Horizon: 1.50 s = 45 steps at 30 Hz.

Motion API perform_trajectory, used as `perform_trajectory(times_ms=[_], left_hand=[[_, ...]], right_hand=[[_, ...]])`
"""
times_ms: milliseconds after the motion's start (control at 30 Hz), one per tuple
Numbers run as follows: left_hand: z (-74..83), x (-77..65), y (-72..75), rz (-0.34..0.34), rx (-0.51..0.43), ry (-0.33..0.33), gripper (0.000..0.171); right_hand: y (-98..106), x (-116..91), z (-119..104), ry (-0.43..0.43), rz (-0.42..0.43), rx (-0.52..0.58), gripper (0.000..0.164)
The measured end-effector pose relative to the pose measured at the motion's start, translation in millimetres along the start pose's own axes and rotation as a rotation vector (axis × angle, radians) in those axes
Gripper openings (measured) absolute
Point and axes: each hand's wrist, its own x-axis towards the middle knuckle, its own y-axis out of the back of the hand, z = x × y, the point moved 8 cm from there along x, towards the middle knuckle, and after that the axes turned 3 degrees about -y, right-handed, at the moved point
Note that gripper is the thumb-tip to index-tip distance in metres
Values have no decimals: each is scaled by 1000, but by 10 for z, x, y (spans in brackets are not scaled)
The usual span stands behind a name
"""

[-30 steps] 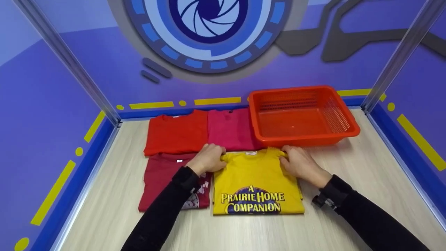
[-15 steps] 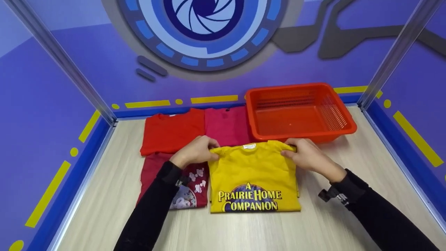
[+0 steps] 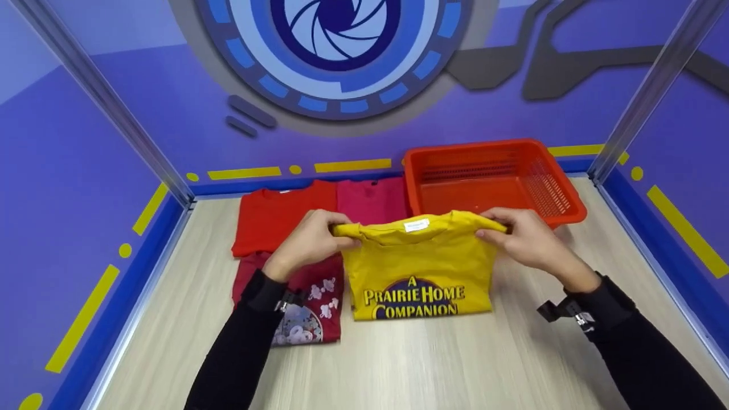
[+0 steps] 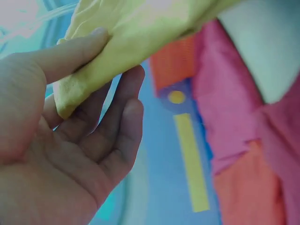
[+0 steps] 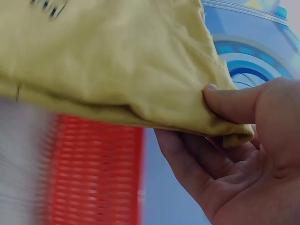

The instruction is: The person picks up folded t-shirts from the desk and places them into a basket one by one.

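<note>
A folded yellow T-shirt (image 3: 421,262) with "A Prairie Home Companion" lettering hangs between both hands, its collar edge raised and a white label showing at the neck. My left hand (image 3: 313,239) pinches its left shoulder corner between thumb and fingers. At the right shoulder corner, my right hand (image 3: 527,239) grips the cloth the same way. In the left wrist view the thumb lies on top of the yellow cloth (image 4: 126,42) with fingers beneath. The right wrist view shows the thumb pressing the corner of the yellow fabric (image 5: 140,70), fingers underneath.
Behind the T-shirt stands an orange-red plastic basket (image 3: 572,210) by the back wall. Folded on the left lie a red shirt (image 3: 279,219), a pink shirt (image 3: 373,199) and a dark red printed shirt (image 3: 319,302). Walls enclose the wooden table (image 3: 410,370) on three sides.
Both hands have lifted the yellow T-shirt by its shoulder corners off the table, and its upper edge now overlaps the basket's front rim in view. The other shirts and the basket stay put.
</note>
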Motion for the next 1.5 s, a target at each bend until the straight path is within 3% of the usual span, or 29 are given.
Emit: perform_trajectory(times_ms=[167,300,533,667,900,1067,1167,1300,1500], left_hand=[[260,-42,121,17,-28,-61,8],[468,-39,173,45,-28,-105,13],[799,135,152,97,34,-227,17],[914,302,30,58,66,-245,18],[1064,533,-199,-60,52,-274,18],[1121,749,-229,-80,-22,-275,19],[1100,956,-242,-61,-86,-247,19],[968,1237,-309,-37,-139,-185,18],[761,1616,-325,8,-122,-97,12]], right_hand=[[267,-66,-191,40,41,7,17],[484,-138,-307,109,129,1,14],[783,-191,-311,169,313,-83,13],[924,-201,-213,136,357,-93,15],[1148,-296,50,-24,306,-102,15],[1335,-279,195,-75,314,-57,21],[1405,-165,330,-160,299,-47,29],[1437,82,522,-283,290,-52,41],[1450,482,668,-315,351,-116,42]])
